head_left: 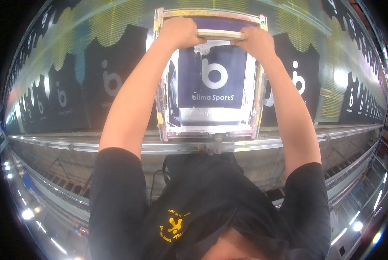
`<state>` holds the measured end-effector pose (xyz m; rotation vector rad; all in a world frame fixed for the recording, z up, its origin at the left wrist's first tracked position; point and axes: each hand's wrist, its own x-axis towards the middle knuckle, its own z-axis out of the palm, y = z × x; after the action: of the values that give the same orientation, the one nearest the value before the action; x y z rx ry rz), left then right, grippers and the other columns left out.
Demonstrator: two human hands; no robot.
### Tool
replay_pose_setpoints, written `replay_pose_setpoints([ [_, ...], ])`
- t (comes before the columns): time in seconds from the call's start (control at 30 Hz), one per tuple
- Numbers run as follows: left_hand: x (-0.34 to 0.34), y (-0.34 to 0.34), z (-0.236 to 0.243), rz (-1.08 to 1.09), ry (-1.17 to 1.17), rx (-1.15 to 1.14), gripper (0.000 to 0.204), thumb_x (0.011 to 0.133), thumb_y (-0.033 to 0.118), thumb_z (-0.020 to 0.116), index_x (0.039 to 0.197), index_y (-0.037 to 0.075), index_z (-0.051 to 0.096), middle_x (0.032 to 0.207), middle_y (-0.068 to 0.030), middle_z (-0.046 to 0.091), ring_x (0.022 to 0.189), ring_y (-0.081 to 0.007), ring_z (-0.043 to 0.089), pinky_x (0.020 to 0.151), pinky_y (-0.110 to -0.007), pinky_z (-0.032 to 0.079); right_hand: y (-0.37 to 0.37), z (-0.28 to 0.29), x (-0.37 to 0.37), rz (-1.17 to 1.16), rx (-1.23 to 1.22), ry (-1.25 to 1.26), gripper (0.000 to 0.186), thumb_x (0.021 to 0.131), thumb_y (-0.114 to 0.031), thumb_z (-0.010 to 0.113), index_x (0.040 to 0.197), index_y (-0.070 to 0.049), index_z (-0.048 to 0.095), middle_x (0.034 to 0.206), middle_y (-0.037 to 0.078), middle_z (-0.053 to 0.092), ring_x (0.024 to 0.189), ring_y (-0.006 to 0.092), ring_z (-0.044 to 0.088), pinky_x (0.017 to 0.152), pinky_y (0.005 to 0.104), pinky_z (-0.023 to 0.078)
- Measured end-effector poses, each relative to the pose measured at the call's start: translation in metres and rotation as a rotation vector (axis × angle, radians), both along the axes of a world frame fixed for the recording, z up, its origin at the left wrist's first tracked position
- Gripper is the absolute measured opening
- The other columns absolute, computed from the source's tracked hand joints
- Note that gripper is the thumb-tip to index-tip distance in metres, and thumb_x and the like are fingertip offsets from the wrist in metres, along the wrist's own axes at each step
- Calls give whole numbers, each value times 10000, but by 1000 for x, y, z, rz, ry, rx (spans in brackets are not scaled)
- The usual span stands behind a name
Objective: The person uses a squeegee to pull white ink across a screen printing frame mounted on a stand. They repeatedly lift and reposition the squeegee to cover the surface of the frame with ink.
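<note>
Both arms reach forward over a screen-printing frame [161,123] lying on the long table. My left hand [181,33] and my right hand [257,42] are closed round the two ends of a squeegee [221,34], a pale bar set crosswise near the frame's far end. The squeegee's blade is hard to make out. Within the frame, the dark mesh [189,73] carries a white round emblem with lettering below it. White ink [215,116] is smeared along the near end and the sides of the mesh, and a patch of it lies just under the squeegee.
Dark cut garment panels with white prints lie in rows, one panel [111,71] left of the frame and another [300,69] right. Yellow ribbed patches [116,21] show on the table between panels. A metal rail [94,145] runs along the near edge, close to my body.
</note>
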<state>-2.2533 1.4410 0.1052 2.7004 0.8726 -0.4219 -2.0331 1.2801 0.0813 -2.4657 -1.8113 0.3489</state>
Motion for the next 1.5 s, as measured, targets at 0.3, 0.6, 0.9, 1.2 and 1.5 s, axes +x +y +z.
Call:
replay_pose_setpoints([
  [0.3, -42, -58, -12, -11, -63, 28, 522, 834, 652, 795, 921, 138, 830, 798, -130, 778, 798, -373, 771, 720, -504, 610, -65, -9, -42, 34, 86, -7, 425, 824, -533, 862, 902, -121, 790, 812, 71, 753, 778, 302, 755, 688, 462, 585],
  [0.6, -157, -237, -11, 50, -199, 17, 317, 736, 257, 830, 1018, 120, 783, 889, -80, 784, 822, -317, 737, 778, -453, 607, -244, -28, -141, 121, 355, 54, 107, 776, -175, 764, 845, -123, 699, 838, 52, 703, 815, 261, 720, 801, 427, 519],
  [0.9, -122, -167, 34, -45, 91, -197, 422, 911, 524, 763, 915, 107, 830, 877, -147, 786, 877, -378, 766, 786, -502, 605, -178, 33, -100, 222, 92, 212, 317, 831, -395, 864, 862, -106, 738, 832, 93, 739, 814, 319, 752, 727, 466, 570],
  [1.2, -10, 2, 6, -29, 24, -48, 495, 911, 595, 747, 905, 108, 832, 822, -142, 781, 849, -366, 767, 746, -503, 601, -9, 10, -2, 35, 76, 67, 410, 839, -542, 860, 963, -158, 789, 897, 65, 774, 866, 331, 758, 745, 492, 591],
  [1.5, -27, -34, -7, 14, -73, 22, 464, 818, 582, 814, 895, 124, 819, 827, -120, 786, 823, -363, 767, 744, -494, 605, -38, -2, -31, -48, 23, 78, 451, 822, -570, 871, 960, -144, 819, 881, 57, 775, 843, 295, 756, 738, 448, 593],
])
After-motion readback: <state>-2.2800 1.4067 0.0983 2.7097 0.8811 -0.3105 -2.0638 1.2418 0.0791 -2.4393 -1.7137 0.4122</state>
